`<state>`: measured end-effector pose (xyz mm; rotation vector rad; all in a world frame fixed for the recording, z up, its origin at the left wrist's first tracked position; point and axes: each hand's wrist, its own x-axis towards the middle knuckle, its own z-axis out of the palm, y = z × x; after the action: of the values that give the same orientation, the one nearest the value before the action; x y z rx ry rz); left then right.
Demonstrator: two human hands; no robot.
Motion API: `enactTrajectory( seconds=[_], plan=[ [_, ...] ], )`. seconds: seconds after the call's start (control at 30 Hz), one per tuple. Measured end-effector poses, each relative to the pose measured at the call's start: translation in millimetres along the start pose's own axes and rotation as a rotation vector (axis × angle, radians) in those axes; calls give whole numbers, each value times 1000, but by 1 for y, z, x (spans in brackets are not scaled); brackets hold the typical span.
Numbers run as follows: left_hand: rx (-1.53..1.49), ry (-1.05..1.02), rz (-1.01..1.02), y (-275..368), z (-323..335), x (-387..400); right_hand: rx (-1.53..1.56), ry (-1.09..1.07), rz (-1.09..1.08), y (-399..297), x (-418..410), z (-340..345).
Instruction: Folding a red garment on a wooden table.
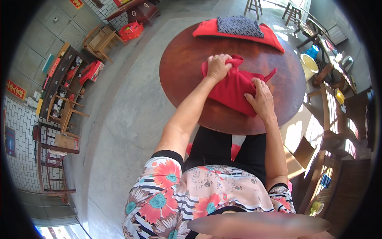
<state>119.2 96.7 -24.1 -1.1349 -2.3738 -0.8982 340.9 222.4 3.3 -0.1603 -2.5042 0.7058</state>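
A red cloth garment (232, 89) lies partly bunched on a round brown wooden table (182, 83) in front of me. My left hand (218, 66) grips its upper left part, with the fingers curled over a fold. On the garment's right side rests my right hand (262, 97), its thumb and fingers pinching the fabric near the edge. A narrow red strip of cloth sticks out beyond the right fingers. At the table's far side lies a bright red folded cloth (206, 28), and on it a dark grey patterned folded cloth (240, 27).
Wooden chairs (70, 110) and a shelf unit (64, 74) stand along the left wall, with a red basket (131, 31) on the floor. To the right are a cream bucket (309, 66), wooden furniture and a cardboard box (304, 154). Wooden stools (253, 7) stand beyond the table.
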Motion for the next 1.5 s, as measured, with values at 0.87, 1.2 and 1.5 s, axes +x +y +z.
enactTrajectory(
  seconds=[0.87, 1.2, 1.5],
  plan=[
    [-1644, 181, -1395, -12, -141, -296, -415, -123, -342, 11, 29, 76],
    [-1445, -47, -1343, 21, -137, -268, -541, -479, -144, 7, 34, 102],
    [-749, -303, -628, -48, -152, -154, -611, -647, 130, 3, 30, 63]
  ],
)
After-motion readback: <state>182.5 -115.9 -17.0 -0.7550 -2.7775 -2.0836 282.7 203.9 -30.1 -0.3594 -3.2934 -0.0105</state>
